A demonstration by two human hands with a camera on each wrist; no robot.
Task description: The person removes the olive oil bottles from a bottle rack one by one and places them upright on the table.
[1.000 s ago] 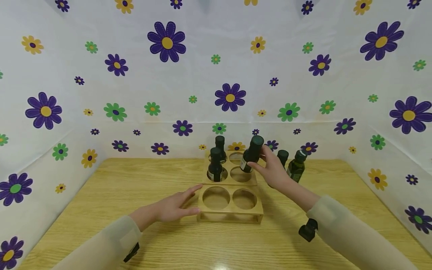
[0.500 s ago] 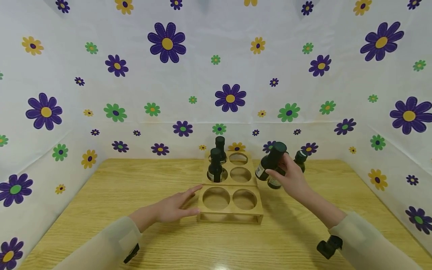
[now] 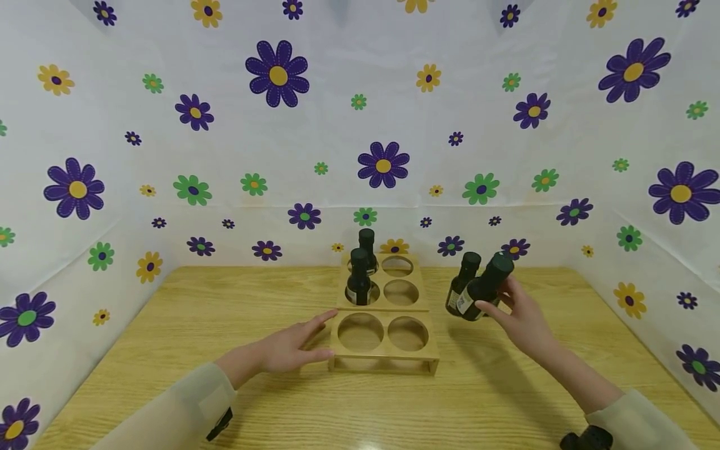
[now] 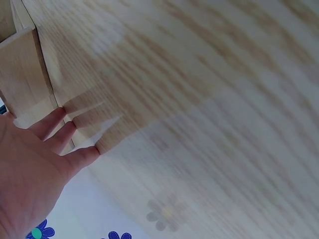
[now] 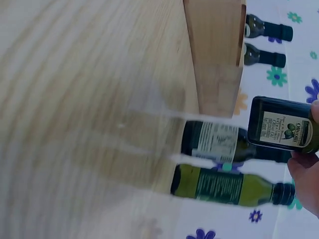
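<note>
Table [image 3: 270, 406] spans the lower frame, w/ a wooden rack [image 3: 384, 306] near ctr, L of the R hand [image 3: 523, 319], which grips a labelled bottle [image 3: 488, 289]; the L hand [image 3: 287, 347], fingers extended & holding nothing, is at the rack's L edge, farther from that bottle. The bottle's R of ctr, raised off the table, long axis tilted, cap to upper R, base to lower L; a standing dark bottle [image 3: 465, 275] is just beside it, contact unclear.

Forward-down head view; close wrist views, rack [image 3: 385, 345] apparently in both
</note>
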